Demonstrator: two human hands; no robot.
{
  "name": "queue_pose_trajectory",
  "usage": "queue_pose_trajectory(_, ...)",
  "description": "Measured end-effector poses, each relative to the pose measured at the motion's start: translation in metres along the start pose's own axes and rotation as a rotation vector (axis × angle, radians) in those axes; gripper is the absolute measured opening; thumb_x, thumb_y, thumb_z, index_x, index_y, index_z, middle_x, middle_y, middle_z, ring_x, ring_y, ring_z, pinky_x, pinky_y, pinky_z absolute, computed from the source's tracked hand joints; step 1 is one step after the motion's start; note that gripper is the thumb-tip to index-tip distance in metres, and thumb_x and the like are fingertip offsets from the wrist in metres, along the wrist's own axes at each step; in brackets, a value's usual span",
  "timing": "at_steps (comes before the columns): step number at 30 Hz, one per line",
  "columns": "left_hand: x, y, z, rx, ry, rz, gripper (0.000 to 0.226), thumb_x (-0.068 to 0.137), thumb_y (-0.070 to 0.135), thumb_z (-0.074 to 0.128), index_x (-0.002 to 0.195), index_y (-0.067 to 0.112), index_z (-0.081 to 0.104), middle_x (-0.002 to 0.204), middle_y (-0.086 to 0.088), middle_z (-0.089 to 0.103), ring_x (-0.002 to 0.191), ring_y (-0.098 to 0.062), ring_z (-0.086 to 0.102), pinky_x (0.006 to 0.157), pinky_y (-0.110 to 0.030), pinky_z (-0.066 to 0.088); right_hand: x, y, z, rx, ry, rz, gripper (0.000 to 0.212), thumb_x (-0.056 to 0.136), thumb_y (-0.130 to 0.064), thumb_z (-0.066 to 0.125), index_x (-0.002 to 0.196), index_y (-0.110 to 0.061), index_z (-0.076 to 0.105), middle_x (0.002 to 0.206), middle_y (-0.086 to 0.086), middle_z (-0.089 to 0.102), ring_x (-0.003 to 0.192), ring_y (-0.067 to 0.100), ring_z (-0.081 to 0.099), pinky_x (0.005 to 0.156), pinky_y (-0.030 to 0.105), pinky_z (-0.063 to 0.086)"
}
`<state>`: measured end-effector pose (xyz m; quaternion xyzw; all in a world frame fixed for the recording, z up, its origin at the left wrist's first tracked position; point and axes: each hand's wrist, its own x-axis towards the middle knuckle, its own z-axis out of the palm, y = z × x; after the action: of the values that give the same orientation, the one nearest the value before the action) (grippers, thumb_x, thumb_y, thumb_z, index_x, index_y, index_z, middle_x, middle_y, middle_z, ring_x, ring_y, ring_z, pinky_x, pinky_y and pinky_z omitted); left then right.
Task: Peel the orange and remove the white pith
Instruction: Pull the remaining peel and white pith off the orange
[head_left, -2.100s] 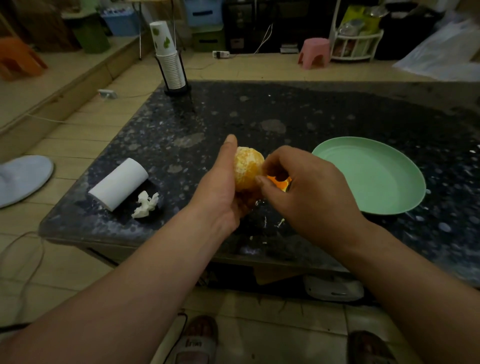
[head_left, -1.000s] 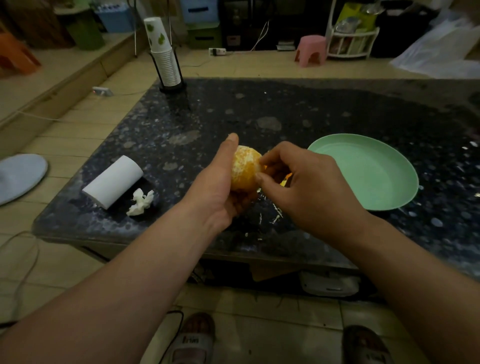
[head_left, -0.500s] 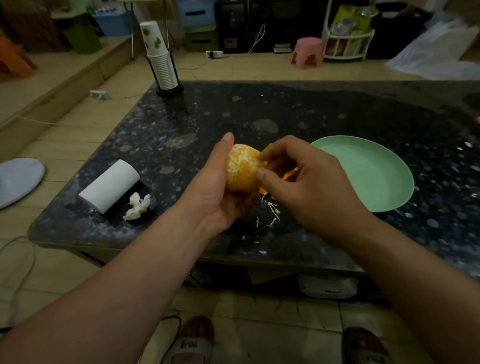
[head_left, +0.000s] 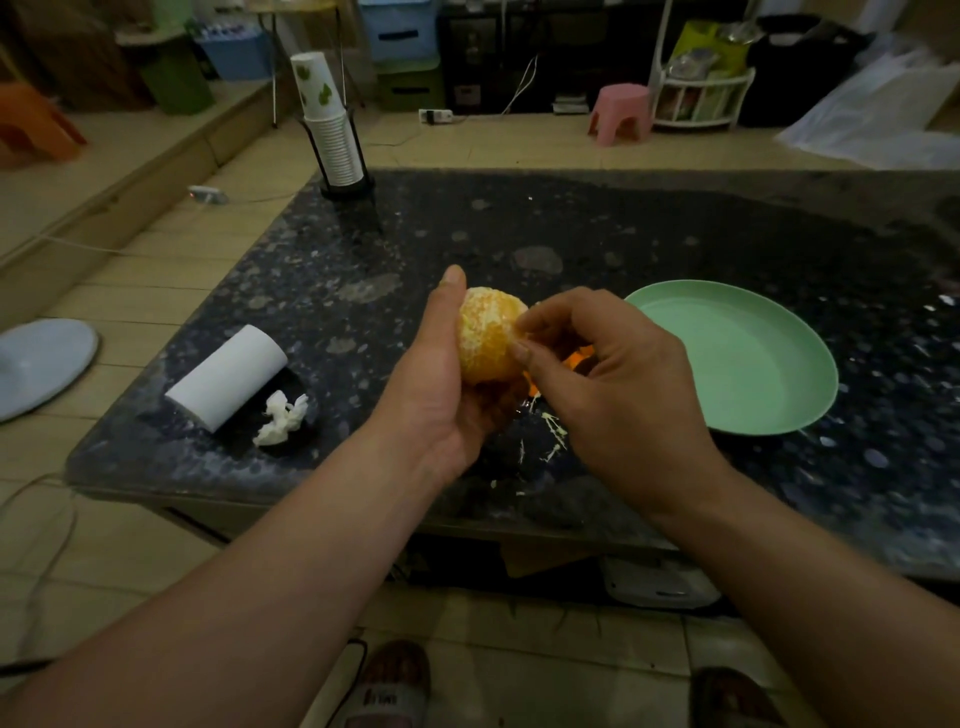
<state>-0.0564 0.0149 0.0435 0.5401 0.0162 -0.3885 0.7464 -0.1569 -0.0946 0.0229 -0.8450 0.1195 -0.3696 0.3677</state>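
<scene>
The peeled orange (head_left: 485, 338), pale with white pith over its flesh, sits in my left hand (head_left: 441, 387), which grips it from the left and below with the thumb up along its side. My right hand (head_left: 605, 384) is at the orange's right side, thumb and forefinger pinching at the pith on its surface. Orange peel (head_left: 576, 358) shows behind my right hand, mostly hidden. Thin pith strands (head_left: 550, 439) lie on the dark stone table (head_left: 519, 228) under my hands.
An empty green plate (head_left: 737, 358) lies right of my hands. A white paper roll (head_left: 228, 376) and a crumpled tissue (head_left: 283, 418) lie at the left. A stack of paper cups in a holder (head_left: 332, 135) stands at the table's far left corner.
My right hand's fingers have moved up the orange's right side to pinch at pith nearer its top. More pith strands lie on the table than two seconds ago. The left hand keeps its hold.
</scene>
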Motion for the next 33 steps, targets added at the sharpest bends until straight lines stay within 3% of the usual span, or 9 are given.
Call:
queue_pose_trajectory(5,-0.0006,-0.0002,0.0004,-0.022,0.016,0.009,0.066,0.094,0.074,0.060,0.122,0.016,0.073,0.099,-0.008,0.079,0.080,-0.020,0.075,0.065,-0.032,0.061,-0.0010,-0.0021,0.0029,-0.013,0.016,-0.001,0.007,0.094,-0.023,0.079,0.097,-0.025,0.073,0.092,-0.011,0.068,0.086,0.011,0.065,0.071,0.041,0.057)
queue_pose_trajectory(10,-0.0021,0.0004,0.0013,-0.043,0.003,-0.004,0.068,0.095,0.074,0.058,0.126,0.016,0.072,0.106,-0.010,0.081,0.082,-0.021,0.078,0.064,-0.032,0.061,0.0007,-0.0034,0.0014,0.077,-0.017,0.064,0.017,0.095,-0.026,0.078,0.110,-0.029,0.071,0.096,-0.013,0.068,0.090,0.008,0.066,0.072,0.022,0.056)
queue_pose_trajectory(12,-0.0016,-0.0006,0.0016,-0.057,0.010,-0.004,0.070,0.094,0.074,0.060,0.130,0.015,0.071,0.111,-0.013,0.081,0.085,-0.023,0.078,0.065,-0.033,0.062,0.0002,-0.0035,0.0023,0.077,-0.021,0.063,0.016,0.096,-0.026,0.077,0.110,-0.031,0.072,0.098,-0.011,0.067,0.092,0.007,0.066,0.073,0.021,0.056)
queue_pose_trajectory(15,-0.0007,-0.0014,0.0016,-0.061,0.022,0.004,0.070,0.094,0.073,0.060,0.129,0.014,0.071,0.119,-0.015,0.079,0.091,-0.025,0.077,0.070,-0.035,0.064,-0.0007,-0.0032,0.0038,0.065,-0.018,0.056,0.009,0.096,-0.023,0.077,0.100,-0.028,0.072,0.095,-0.011,0.067,0.090,0.009,0.065,0.074,0.030,0.057)
queue_pose_trajectory(20,0.0012,-0.0023,0.0008,-0.040,0.014,0.009,0.071,0.094,0.075,0.059,0.127,0.013,0.073,0.122,-0.016,0.078,0.102,-0.028,0.075,0.094,-0.044,0.061,-0.0005,-0.0037,0.0042,0.084,-0.018,0.081,0.017,0.096,-0.026,0.077,0.111,-0.032,0.069,0.098,-0.012,0.068,0.090,0.008,0.066,0.071,0.026,0.057)
queue_pose_trajectory(23,0.0018,-0.0028,0.0007,-0.033,0.023,0.024,0.070,0.094,0.074,0.059,0.127,0.014,0.072,0.122,-0.015,0.078,0.102,-0.028,0.076,0.086,-0.041,0.064,-0.0004,-0.0035,0.0050,0.076,-0.014,0.072,0.014,0.097,-0.026,0.076,0.110,-0.030,0.071,0.099,-0.012,0.068,0.092,0.007,0.066,0.073,0.024,0.057)
queue_pose_trajectory(27,0.0022,-0.0028,0.0008,-0.021,0.040,0.041,0.066,0.094,0.073,0.060,0.122,0.014,0.073,0.117,-0.015,0.080,0.102,-0.029,0.077,0.094,-0.046,0.063,-0.0012,-0.0040,0.0059,0.060,-0.016,0.063,0.009,0.097,-0.024,0.076,0.100,-0.029,0.069,0.095,-0.012,0.066,0.089,0.009,0.064,0.072,0.028,0.056)
queue_pose_trajectory(33,0.0028,-0.0002,-0.0018,0.014,-0.001,0.059,0.071,0.094,0.073,0.060,0.131,0.013,0.070,0.118,-0.014,0.080,0.107,-0.029,0.078,0.087,-0.041,0.063,0.0014,-0.0052,0.0009,0.099,-0.062,0.095,0.025,0.096,-0.024,0.077,0.116,-0.038,0.068,0.098,-0.010,0.065,0.088,0.008,0.064,0.070,0.017,0.053)
